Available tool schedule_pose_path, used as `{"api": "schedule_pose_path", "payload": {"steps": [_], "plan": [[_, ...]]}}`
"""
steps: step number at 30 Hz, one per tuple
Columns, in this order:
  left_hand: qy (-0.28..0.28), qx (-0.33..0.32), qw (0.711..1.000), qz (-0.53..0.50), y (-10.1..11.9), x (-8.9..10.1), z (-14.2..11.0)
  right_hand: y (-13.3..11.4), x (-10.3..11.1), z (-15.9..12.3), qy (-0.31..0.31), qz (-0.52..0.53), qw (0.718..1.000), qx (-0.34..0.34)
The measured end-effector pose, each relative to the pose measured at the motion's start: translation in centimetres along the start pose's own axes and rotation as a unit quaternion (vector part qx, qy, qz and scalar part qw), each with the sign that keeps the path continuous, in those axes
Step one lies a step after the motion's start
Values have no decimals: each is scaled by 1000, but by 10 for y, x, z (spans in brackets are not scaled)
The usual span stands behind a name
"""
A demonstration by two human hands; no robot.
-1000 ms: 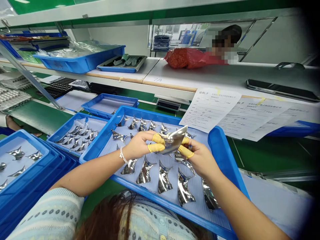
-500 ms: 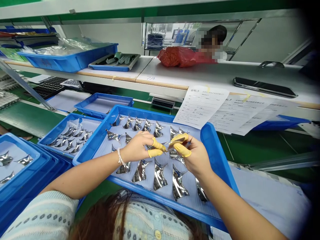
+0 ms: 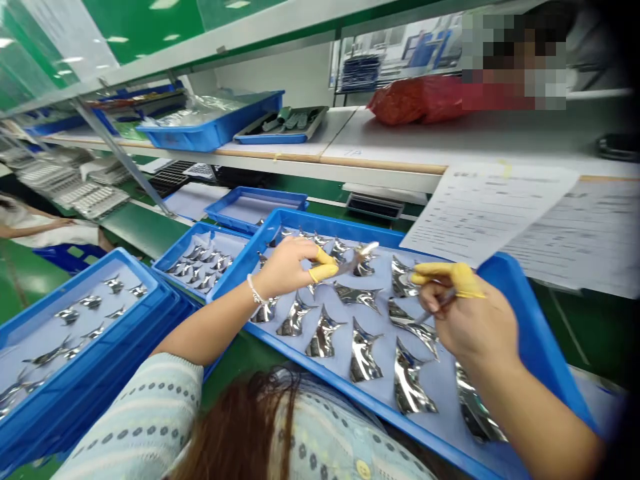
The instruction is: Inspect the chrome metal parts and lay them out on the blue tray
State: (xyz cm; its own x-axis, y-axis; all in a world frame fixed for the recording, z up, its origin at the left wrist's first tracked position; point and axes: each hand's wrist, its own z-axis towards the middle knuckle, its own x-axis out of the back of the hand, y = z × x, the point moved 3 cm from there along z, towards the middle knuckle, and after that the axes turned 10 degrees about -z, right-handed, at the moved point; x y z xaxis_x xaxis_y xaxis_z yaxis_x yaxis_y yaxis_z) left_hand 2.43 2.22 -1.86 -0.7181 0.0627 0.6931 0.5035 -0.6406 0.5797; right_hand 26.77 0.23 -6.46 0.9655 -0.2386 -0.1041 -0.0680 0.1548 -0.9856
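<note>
My left hand [image 3: 290,268], with yellow finger cots on thumb and forefinger, pinches a shiny curved metal piece [image 3: 357,259] above the large blue tray [image 3: 520,297]. In my right hand [image 3: 475,320], also in yellow cots, the fingers are curled round a thin grey stick-like tool [image 3: 435,308]; its kind is not clear. Rows of similar pointed, mirror-bright metal pieces [image 3: 365,353] lie on the tray's white liner below both hands. My two hands are apart, the right one over the tray's right side.
Stacked blue trays [image 3: 145,300] with metal pieces stand at the left. A smaller blue tray [image 3: 175,250] of pieces sits behind them. Paper sheets [image 3: 490,213] hang from the shelf edge. A red bag [image 3: 420,100] lies on the shelf, and a person is beyond it.
My hands have parted: the right hand has moved right, away from the left, which keeps the metal piece. The camera view has turned left.
</note>
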Motion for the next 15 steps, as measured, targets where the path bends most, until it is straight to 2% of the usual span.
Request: {"api": "schedule_pose_path", "payload": {"steps": [2, 3, 6, 7, 9, 15], "plan": [[-24, 61, 986, 154, -8, 26, -14, -2, 0, -1, 3, 0, 1000, -2], [-52, 100, 966, 232, -13, 35, -23, -3, 0, -1, 0, -3, 1000, -3], [-171, 217, 879, 389, -33, 47, -52, -2, -2, -4, -16, -13, 1000, -12], [-204, 243, 857, 406, -39, 45, -61, -1, -3, -5, -23, -18, 999, -18], [-248, 275, 835, 406, -51, 36, -76, 3, -4, -5, -36, -30, 998, -31], [-299, 313, 828, 357, -69, 13, -89, 16, -7, 2, -38, -66, 995, -60]]}}
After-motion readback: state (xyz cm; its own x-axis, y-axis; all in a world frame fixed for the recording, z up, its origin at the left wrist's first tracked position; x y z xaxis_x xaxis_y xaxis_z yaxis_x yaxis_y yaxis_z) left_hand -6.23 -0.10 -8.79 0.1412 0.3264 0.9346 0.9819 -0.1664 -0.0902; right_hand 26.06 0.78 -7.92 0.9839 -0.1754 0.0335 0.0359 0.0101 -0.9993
